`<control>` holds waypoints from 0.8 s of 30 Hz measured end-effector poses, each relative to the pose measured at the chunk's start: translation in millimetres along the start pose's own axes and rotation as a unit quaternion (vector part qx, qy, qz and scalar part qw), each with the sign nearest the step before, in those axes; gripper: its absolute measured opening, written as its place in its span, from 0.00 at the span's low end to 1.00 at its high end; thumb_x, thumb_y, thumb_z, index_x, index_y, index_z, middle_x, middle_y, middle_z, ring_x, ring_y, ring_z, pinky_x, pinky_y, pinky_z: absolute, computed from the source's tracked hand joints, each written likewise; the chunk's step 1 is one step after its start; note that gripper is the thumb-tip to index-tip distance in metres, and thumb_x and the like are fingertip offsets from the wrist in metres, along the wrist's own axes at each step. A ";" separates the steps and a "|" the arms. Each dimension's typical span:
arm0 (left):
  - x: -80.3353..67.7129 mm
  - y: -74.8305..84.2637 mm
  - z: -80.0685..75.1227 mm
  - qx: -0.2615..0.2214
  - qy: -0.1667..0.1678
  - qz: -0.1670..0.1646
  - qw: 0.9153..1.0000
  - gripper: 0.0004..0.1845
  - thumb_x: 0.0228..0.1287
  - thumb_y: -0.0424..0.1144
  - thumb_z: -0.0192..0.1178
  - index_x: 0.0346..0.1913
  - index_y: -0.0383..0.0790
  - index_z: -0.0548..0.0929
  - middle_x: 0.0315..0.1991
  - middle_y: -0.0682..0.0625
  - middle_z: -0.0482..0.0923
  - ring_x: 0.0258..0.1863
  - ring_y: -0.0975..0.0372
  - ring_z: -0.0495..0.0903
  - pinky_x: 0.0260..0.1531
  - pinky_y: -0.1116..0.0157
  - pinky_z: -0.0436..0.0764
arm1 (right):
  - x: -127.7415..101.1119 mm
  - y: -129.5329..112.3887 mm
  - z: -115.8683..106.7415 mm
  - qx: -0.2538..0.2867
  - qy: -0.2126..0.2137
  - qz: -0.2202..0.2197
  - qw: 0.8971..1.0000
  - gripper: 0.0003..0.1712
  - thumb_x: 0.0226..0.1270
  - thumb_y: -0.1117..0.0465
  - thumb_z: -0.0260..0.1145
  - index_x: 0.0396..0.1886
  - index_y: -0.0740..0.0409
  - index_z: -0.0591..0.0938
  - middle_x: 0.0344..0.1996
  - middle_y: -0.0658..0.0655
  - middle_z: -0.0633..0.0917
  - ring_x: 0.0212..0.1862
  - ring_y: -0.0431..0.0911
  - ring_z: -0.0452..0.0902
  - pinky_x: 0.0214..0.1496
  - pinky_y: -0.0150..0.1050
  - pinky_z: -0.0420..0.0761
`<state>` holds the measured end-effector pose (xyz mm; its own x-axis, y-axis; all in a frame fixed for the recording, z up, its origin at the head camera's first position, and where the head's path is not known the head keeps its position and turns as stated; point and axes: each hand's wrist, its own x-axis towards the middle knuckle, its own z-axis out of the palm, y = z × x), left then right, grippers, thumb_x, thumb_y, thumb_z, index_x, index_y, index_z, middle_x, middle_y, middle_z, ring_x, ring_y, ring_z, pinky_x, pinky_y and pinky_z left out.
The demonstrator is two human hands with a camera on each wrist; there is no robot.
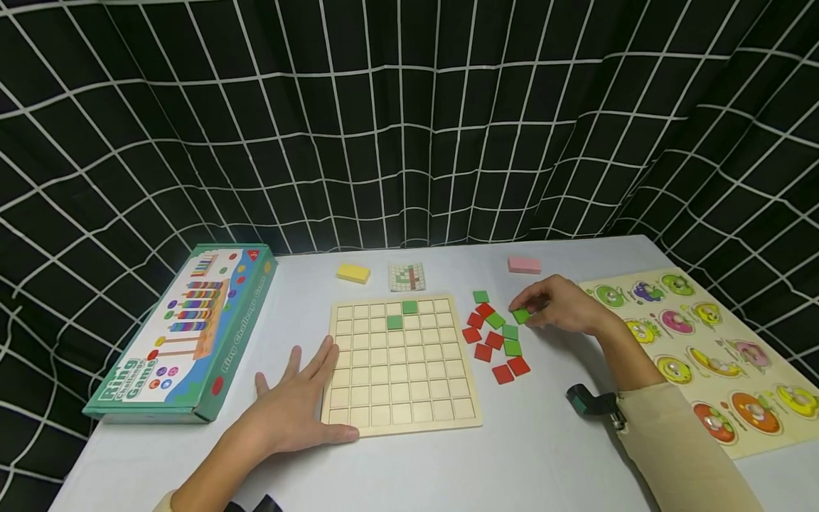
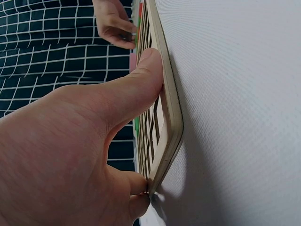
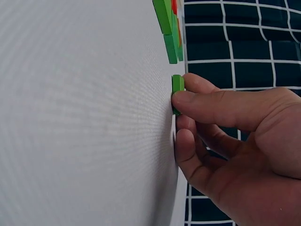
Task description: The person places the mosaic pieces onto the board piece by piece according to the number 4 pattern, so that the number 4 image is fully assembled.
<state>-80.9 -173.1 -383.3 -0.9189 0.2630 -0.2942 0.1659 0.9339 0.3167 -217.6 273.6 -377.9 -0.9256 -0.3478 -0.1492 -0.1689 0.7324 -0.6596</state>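
Note:
A wooden grid board (image 1: pixel 404 416) lies flat, with two green tiles (image 1: pixel 394 323) set in cells near its far edge. My left hand (image 1: pixel 291 412) rests at the board's near left corner, fingers spread along the left side. Its thumb (image 2: pixel 149 70) lies on the near rim. To the right of the board, my right hand (image 1: pixel 563 306) pinches a green square tile (image 3: pixel 178 83) between thumb and fingertips, close to the tabletop. Next to it lie loose red tiles (image 1: pixel 483 352) and green tiles (image 1: pixel 512 348), several of each.
Behind the board are a small gridded pattern card (image 1: pixel 406 277), a yellow block (image 1: pixel 353 274) and a pink block (image 1: pixel 524 265). A Ring Challenge Game box (image 1: pixel 185 327) stands on the left. A fruit puzzle board (image 1: pixel 697 341) lies under the right forearm's far side.

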 end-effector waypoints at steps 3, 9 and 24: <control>0.5 -0.2 0.0 0.001 0.002 0.001 1.000 0.73 0.43 0.78 0.71 0.86 0.45 0.48 0.87 0.51 0.40 0.82 0.32 0.42 0.57 0.13 0.41 | -0.2 0.3 -1.2 -0.002 0.005 0.000 1.000 0.18 0.59 0.71 0.76 0.50 0.63 0.90 0.47 0.62 0.90 0.46 0.52 0.79 0.44 0.32 0.82; -0.5 -0.8 -0.2 -0.003 0.001 0.002 1.000 0.73 0.44 0.78 0.71 0.85 0.45 0.48 0.87 0.51 0.40 0.82 0.33 0.41 0.57 0.13 0.42 | -1.9 0.5 -2.5 -0.003 0.017 0.005 1.000 0.17 0.59 0.71 0.76 0.49 0.62 0.91 0.46 0.61 0.90 0.46 0.52 0.79 0.44 0.31 0.81; 0.0 -0.5 -0.4 0.000 0.000 0.000 1.000 0.73 0.44 0.78 0.70 0.86 0.45 0.48 0.87 0.51 0.40 0.82 0.32 0.41 0.57 0.13 0.41 | 0.4 -1.5 -3.0 0.006 0.025 0.024 0.999 0.17 0.59 0.69 0.77 0.50 0.61 0.91 0.46 0.60 0.91 0.45 0.52 0.78 0.43 0.32 0.81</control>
<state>-81.1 -173.7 -383.1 -0.9190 0.2625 -0.2943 0.1653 0.9340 0.3167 -218.8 274.1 -374.7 -0.9485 -0.2821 -0.1444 -0.1193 0.7401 -0.6619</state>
